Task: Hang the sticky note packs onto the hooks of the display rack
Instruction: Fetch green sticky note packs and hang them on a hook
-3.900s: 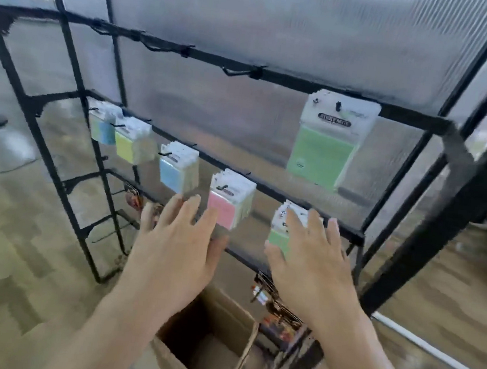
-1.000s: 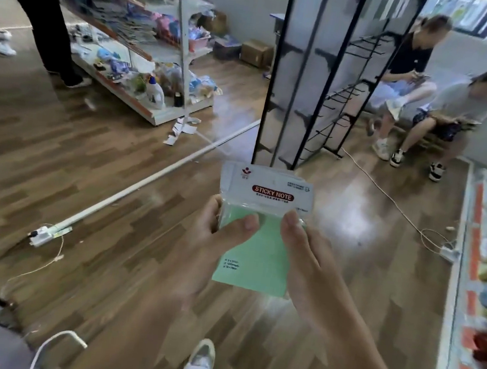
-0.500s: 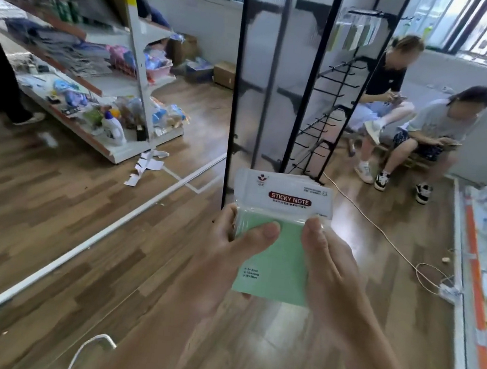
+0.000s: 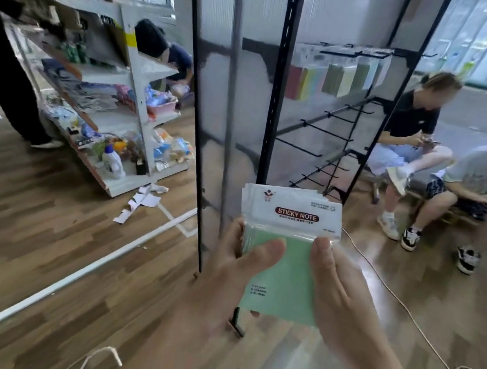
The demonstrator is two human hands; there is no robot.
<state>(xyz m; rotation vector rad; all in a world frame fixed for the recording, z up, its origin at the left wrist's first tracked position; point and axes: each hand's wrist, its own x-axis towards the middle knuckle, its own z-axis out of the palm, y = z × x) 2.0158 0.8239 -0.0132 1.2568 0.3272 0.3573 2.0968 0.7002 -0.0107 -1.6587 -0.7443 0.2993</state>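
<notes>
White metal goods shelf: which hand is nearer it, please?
Left. The left hand holds the green sticky note pack's edge toward the shelf; the right hand, its far edge.

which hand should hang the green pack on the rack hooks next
Probably the right hand: it grips the green sticky note packs on the side nearer the empty hooks. The left hand can steady the stack.

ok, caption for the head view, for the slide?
Left hand and right hand hold green sticky note packs facing the black display rack.
</notes>
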